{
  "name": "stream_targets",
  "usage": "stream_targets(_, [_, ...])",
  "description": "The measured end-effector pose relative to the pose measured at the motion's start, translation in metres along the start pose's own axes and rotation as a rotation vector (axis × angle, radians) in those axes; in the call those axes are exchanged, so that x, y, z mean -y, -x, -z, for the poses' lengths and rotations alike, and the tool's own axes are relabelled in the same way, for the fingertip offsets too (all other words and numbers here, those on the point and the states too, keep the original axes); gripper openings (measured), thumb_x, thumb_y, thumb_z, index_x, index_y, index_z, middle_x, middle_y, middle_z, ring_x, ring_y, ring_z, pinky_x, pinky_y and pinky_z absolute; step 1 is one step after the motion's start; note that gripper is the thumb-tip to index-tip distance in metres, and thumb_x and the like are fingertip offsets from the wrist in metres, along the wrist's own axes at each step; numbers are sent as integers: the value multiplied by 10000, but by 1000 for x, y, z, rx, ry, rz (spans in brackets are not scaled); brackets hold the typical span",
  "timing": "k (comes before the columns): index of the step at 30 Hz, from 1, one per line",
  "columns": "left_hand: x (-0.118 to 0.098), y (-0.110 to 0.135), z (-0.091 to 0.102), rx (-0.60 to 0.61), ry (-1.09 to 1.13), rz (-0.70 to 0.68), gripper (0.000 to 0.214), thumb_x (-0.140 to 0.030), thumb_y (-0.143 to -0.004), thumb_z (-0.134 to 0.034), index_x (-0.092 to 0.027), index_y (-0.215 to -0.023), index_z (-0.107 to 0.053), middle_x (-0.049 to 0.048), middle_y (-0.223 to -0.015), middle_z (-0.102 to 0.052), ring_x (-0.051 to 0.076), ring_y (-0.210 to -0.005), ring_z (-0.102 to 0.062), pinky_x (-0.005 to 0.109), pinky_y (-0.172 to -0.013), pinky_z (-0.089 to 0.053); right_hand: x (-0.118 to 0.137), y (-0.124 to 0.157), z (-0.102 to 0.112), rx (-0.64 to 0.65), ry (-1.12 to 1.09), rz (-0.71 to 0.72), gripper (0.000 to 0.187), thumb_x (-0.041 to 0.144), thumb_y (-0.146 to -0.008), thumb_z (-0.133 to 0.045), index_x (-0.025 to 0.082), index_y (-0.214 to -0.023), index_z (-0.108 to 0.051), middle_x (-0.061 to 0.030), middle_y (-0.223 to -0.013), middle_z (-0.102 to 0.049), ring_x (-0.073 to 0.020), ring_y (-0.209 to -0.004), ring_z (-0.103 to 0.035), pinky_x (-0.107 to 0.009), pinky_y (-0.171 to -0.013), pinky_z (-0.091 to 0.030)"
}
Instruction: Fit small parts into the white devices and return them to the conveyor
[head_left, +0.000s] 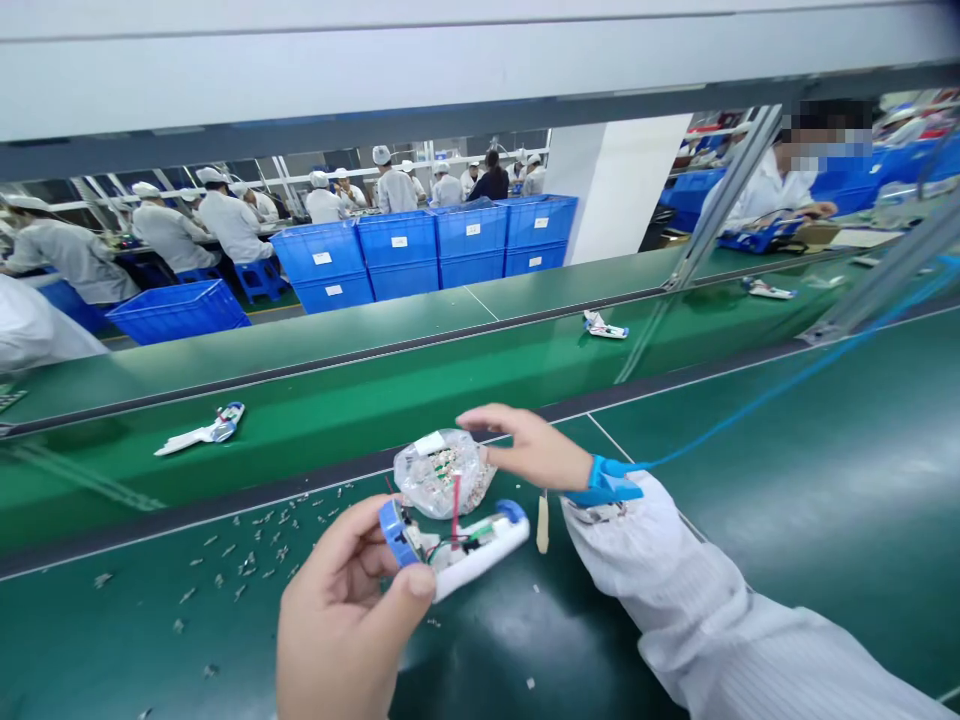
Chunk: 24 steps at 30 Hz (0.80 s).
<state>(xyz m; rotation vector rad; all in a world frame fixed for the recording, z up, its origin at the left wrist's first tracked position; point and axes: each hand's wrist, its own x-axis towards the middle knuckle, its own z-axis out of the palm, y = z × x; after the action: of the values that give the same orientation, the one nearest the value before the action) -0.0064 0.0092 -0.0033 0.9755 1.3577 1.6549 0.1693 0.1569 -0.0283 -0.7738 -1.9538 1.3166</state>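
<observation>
Left hand: (pixel 337 610) nearest the camera, just below the clear plastic bag (pixel 439 475); grip clenched on the opened white plastic housing (pixel 480 552), thumb across its blue end cap.
Housing: wires exposed, a red wire (pixel 455 512) rising toward the underside of the bag.
Right hand: (pixel 532 447) over the bag's right side; grip released, fingers spread, contact with the bag impossible to tell.
Right wrist: a blue wrist strap (pixel 607 482), its blue cord (pixel 750 420) running off to the right of the bag.
Worktop: green (pixel 600 640), directly beneath the bag.
Loose pieces: small grey metal parts (pixel 262 535) scattered left of the bag.
Pale strip: (pixel 542 525) just right of the bag, kind unclear.
Beyond: blue plastic crates (pixel 397 255) far past the bag.
Possible trouble: the red wire snagging on the bag during a careless pull; the housing slipping from a slackened grip into the loose pieces; the cord dragging across the bag on a sideways reach.
</observation>
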Motion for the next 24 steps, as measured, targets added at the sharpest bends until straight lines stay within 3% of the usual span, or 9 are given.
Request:
stream_targets(2, [-1, 2, -1, -91, -124, -40, 325, -258, -595, -828, -194, -888, -702, 21, -721, -717, 145, -563, -649, 177, -470, -541, 14, 12, -4, -142, -12, 25, 247, 320, -805, -582, 161, -967, -680, -100, -1029, -657, -209, -972, -601, -384, -905, -446])
stream_targets(4, [-3, 4, -4, -121, -226, -78, 331, -251, -588, -819, -194, -888, -690, 23, -742, -720, 149, -576, -650, 193, -490, -553, 34, 26, -15, -190, -42, 124, 160, 290, -801, -589, 176, -797, -701, -68, -848, -665, -176, -818, -614, -323, -791, -477])
stream_targets(6, [-4, 5, -8, -107, -320, -135, 327, -277, -586, -811, -200, -878, -685, 15, -739, -713, 151, -578, -649, 214, -513, -563, 53, 36, -31, -151, -82, 210, 108, 252, -771, -629, 185, -749, -711, -46, -739, -656, -155, -726, -602, -288, -714, -478])
stream_targets(9, [-4, 5, -11, -97, -481, -213, 272, -334, -615, -773, -214, -842, -685, -2, -714, -684, 145, -563, -629, 224, -502, -548, 67, 40, -50, -118, -127, 129, 93, 222, -724, -655, 175, -650, -685, -15, -624, -610, -116, -593, -549, -235, -572, -441])
stream_targets(12, [-2, 4, -11, -76, -597, -232, 260, -358, -632, -742, -231, -849, -678, -9, -733, -680, 150, -579, -630, 236, -516, -530, 65, 34, -58, -121, -217, 8, 117, 226, -687, -656, 166, -587, -646, 3, -572, -577, -94, -527, -505, -206, -491, -399])
stream_targets(15, [0, 4, -11, -61, -625, -214, 242, -340, -637, -722, -249, -854, -666, -21, -765, -672, 144, -602, -624, 241, -545, -516, 59, 28, -57, -94, -262, 4, 107, 225, -676, -656, 158, -592, -653, 4, -573, -578, -93, -537, -505, -203, -497, -395])
stream_targets(20, [-2, 7, -16, -97, -563, -190, 230, -353, -661, -717, -261, -863, -655, -37, -758, -661, 139, -618, -609, 239, -569, -500, 49, 21, -49, -121, -299, 139, 182, 232, -706, -640, 148, -544, -627, 9, -529, -567, -88, -524, -485, -208, -519, -391])
stream_targets(24, [-4, 9, -17, -112, -537, -249, 204, -336, -678, -708, -254, -859, -664, -39, -720, -638, 140, -590, -590, 244, -558, -489, 40, 13, -40, -241, -33, 35, 155, 268, -770, -593, 160, -767, -704, -40, -760, -693, -150, -714, -607, -255, -661, -456])
